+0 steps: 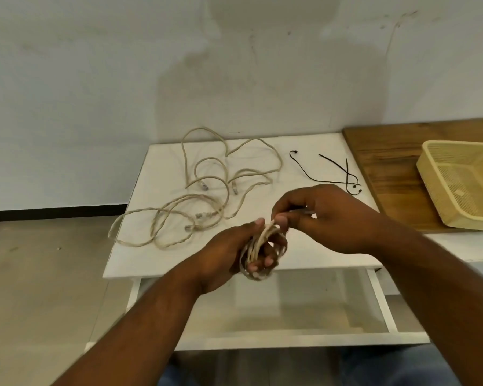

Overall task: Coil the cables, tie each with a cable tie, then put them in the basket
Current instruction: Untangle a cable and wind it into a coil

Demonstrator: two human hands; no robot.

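My left hand (229, 253) grips a small coil of beige cable (258, 247) above the front edge of the white table (156, 252); the coil loops around its fingers. My right hand (326, 215) pinches the top of that coil, with the cable's end between thumb and fingers. Loose beige cables (207, 188) with clear plugs lie tangled on the table's left half. Two or three black cable ties (332, 174) lie at the back right of the table. The yellow mesh basket (435, 196) sits empty on a wooden board at the right.
The wooden board (388, 160) adjoins the table's right side and carries the basket. A grey wall rises right behind the table. One cable loop (115, 227) hangs over the table's left edge. Below the top is a white lower shelf (262, 316).
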